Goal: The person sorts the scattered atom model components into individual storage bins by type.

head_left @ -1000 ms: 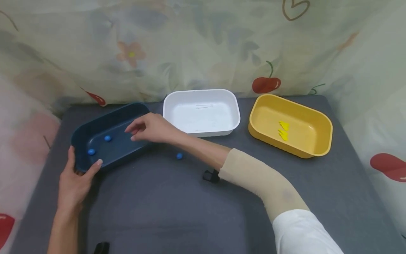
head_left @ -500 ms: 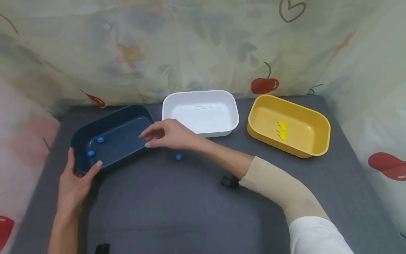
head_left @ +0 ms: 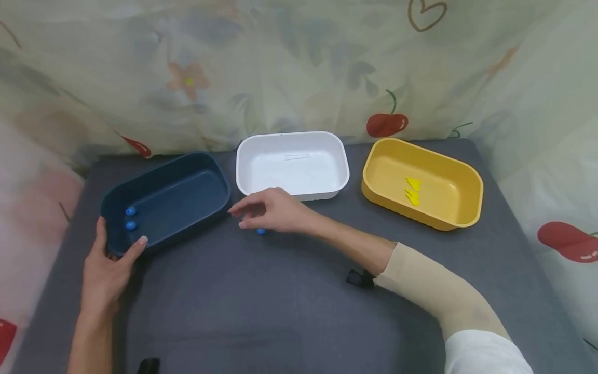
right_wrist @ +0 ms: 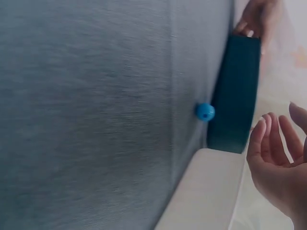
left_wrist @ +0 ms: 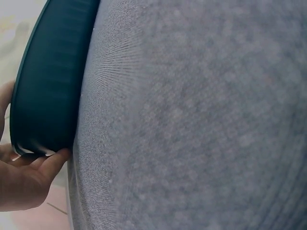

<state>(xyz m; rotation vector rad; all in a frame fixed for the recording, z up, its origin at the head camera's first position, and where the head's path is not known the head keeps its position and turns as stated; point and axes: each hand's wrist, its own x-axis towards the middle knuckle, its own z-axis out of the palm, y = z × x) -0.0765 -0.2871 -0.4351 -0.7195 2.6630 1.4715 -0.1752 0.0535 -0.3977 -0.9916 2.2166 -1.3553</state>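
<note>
A dark blue tray [head_left: 175, 182] stands at the left, with two blue beads [head_left: 131, 218] inside near its left end. My left hand [head_left: 105, 272] holds the tray's near left corner, the thumb on the front wall and fingers around the end, as the left wrist view also shows in part. On the cloth lies another blue bead [right_wrist: 205, 111], in front of the gap between the dark blue and white trays. Just over it hovers my right hand [head_left: 275, 210], fingers loosely bent and nothing between them; it partly hides that bead in the head view.
A white tray [head_left: 239, 174] with thin pale sticks [head_left: 296, 157] stands at the back middle. To its right, a yellow tray [head_left: 460, 195] has small yellow pieces [head_left: 413, 191] in it. Grey cloth [head_left: 243, 301] covers the table, and a patterned curtain [head_left: 289, 67] hangs behind.
My right hand has moved right and nearer, out from over the dark blue tray to above the loose bead. One bead inside the tray has rolled left beside the other. The left hand stays put.
</note>
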